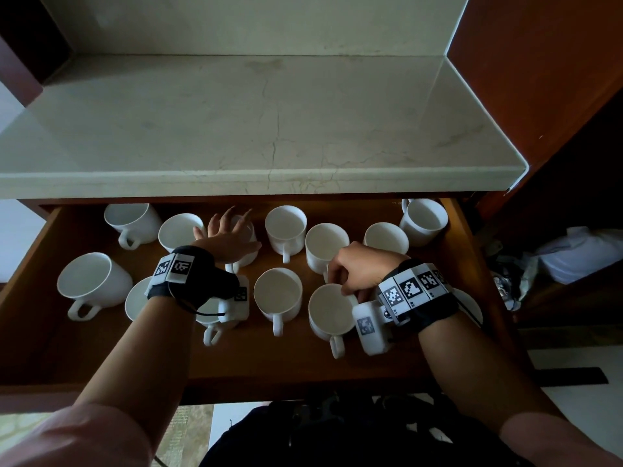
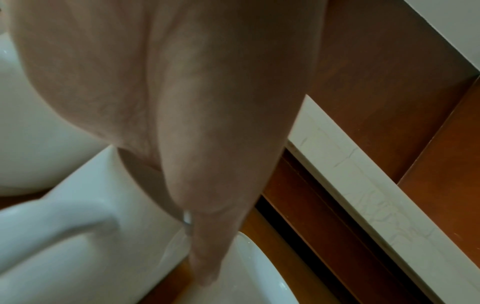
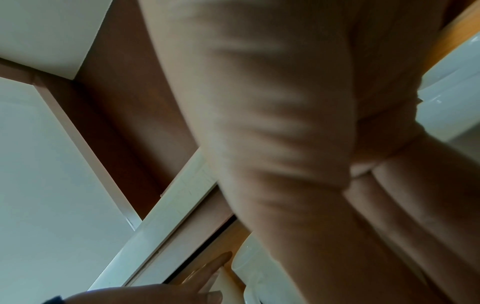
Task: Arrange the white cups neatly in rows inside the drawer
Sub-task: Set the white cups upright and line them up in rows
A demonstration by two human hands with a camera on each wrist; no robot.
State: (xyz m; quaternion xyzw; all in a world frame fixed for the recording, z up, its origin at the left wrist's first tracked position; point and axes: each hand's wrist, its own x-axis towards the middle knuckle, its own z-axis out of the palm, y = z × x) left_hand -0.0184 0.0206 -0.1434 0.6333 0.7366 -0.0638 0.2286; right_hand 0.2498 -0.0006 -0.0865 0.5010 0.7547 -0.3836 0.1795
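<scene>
Two hands in drawer (image 1: 472, 264), left hand (image 1: 229, 237) splayed over a cup (image 1: 247, 244), right hand (image 1: 360, 267) pinching cup rim (image 1: 332, 310), no readable writing.

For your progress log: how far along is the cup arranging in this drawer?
Done: the middle cups stand upright in rough rows. In hand: the left hand rests spread on a back-row cup; the right hand pinches a front cup's rim. Left: the tilted cups at the drawer's left side.

White cups (image 1: 277, 294) crowd the drawer (image 1: 263, 362); its front strip lies bare.
</scene>
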